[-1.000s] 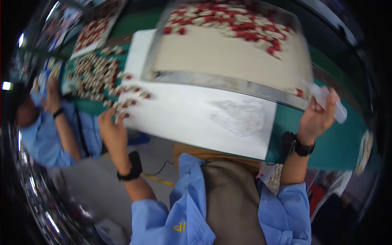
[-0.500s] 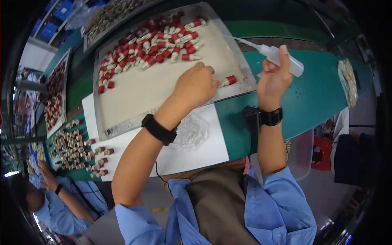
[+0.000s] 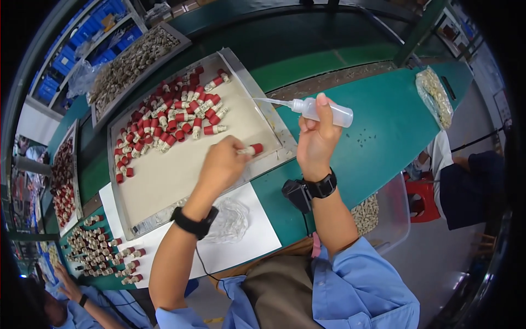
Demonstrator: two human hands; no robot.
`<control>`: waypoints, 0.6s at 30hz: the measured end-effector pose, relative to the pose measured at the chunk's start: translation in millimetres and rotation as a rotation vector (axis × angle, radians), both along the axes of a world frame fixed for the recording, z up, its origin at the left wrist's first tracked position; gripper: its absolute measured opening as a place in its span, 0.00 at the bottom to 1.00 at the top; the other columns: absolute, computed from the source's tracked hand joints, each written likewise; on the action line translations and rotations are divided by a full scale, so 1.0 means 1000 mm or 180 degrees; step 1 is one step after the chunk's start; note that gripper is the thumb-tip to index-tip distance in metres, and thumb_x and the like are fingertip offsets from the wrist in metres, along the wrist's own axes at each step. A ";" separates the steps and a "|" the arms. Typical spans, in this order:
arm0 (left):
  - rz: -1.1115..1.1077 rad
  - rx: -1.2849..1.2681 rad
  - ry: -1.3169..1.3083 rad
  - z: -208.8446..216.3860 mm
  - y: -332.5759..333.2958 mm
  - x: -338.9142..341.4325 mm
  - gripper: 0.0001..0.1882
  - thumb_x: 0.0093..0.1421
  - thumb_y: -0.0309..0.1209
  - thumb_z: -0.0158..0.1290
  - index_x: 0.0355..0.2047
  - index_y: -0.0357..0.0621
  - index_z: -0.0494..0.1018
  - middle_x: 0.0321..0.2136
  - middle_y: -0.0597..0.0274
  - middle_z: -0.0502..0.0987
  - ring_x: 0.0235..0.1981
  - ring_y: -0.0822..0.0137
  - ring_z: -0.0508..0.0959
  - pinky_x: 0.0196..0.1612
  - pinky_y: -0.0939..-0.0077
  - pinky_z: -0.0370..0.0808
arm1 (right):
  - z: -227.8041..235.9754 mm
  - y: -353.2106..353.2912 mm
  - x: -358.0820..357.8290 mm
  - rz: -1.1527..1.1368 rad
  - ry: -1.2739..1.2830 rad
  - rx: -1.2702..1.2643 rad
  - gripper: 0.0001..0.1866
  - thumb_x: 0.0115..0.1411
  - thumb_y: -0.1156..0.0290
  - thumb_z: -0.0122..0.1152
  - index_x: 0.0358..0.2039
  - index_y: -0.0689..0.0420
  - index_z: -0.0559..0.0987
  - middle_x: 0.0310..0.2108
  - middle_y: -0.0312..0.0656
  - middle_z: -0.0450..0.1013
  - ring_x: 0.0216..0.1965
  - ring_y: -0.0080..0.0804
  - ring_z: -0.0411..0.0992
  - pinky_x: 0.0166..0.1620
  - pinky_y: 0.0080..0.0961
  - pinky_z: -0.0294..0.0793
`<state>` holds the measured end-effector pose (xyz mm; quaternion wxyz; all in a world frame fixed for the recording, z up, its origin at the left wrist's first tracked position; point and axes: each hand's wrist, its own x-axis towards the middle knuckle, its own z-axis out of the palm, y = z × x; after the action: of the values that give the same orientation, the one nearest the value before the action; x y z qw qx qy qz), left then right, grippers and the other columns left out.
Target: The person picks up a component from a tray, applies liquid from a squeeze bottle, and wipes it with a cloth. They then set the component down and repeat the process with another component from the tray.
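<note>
My left hand [image 3: 222,164] is over the near right part of a shallow metal-edged tray [image 3: 164,186]. Its thumb and fingers close on the pale end of a small red-capped fitting [image 3: 255,148], which lies on its side near the tray's edge. In my right hand [image 3: 319,137] is a translucent squeeze bottle [image 3: 335,115], held tilted, with its long thin nozzle pointing left over the tray. A pile of similar red-and-cream fittings [image 3: 175,112] fills the tray's far left part.
White paper [image 3: 257,230] and a crumpled clear plastic bag [image 3: 229,219] lie in front of the tray. Several fittings [image 3: 98,249] stand upright at left. Further trays [image 3: 134,66] are beyond. A filled bag [image 3: 434,98] lies far right. A co-worker's hand [image 3: 67,282] shows lower left.
The whole view has shifted, so the table shows lower and further left. My left fingers have come onto the lone fitting. My right hand still holds the bottle.
</note>
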<state>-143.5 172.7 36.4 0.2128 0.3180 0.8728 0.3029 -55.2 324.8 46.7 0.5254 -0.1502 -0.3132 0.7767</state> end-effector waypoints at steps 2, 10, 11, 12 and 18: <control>0.0399 0.0598 -0.0316 0.012 -0.027 -0.002 0.11 0.48 0.26 0.56 0.31 0.34 0.71 0.23 0.55 0.74 0.24 0.65 0.75 0.28 0.77 0.71 | 0.001 0.000 -0.001 0.0040 0.0008 0.0008 0.08 0.55 0.67 0.56 0.24 0.55 0.69 0.17 0.30 0.62 0.16 0.13 0.55 0.19 0.14 0.54; 0.1796 0.2250 -0.1459 0.018 -0.158 0.047 0.11 0.54 0.23 0.51 0.38 0.32 0.67 0.21 0.62 0.72 0.23 0.74 0.73 0.25 0.83 0.70 | -0.002 -0.031 -0.001 0.0707 -0.0052 0.0221 0.08 0.56 0.66 0.55 0.29 0.57 0.70 0.21 0.32 0.65 0.17 0.13 0.56 0.20 0.13 0.55; 0.1983 0.2243 -0.1455 0.011 -0.169 0.058 0.11 0.54 0.23 0.51 0.38 0.32 0.67 0.21 0.62 0.72 0.23 0.74 0.73 0.25 0.83 0.70 | -0.001 -0.039 -0.001 0.0827 -0.0061 0.0287 0.09 0.56 0.66 0.55 0.31 0.58 0.70 0.23 0.33 0.66 0.18 0.12 0.56 0.21 0.13 0.55; 0.2231 0.2475 -0.1484 0.005 -0.173 0.070 0.10 0.55 0.23 0.50 0.37 0.32 0.67 0.21 0.62 0.72 0.23 0.74 0.73 0.25 0.83 0.71 | -0.002 -0.050 0.000 0.0991 -0.0119 0.0250 0.09 0.56 0.66 0.55 0.31 0.58 0.70 0.23 0.33 0.66 0.18 0.12 0.56 0.21 0.13 0.55; 0.3296 0.3098 -0.0558 -0.019 -0.165 0.113 0.08 0.54 0.20 0.50 0.35 0.33 0.67 0.25 0.58 0.72 0.25 0.73 0.73 0.25 0.81 0.72 | -0.015 -0.090 0.017 0.1737 0.0048 0.1475 0.12 0.54 0.65 0.56 0.34 0.58 0.68 0.29 0.36 0.62 0.25 0.16 0.60 0.27 0.14 0.60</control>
<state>-30.5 7.6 17.5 -0.0550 -0.1037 0.6573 0.7445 -38.6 235.0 31.4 0.3211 0.0678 -0.5057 0.7978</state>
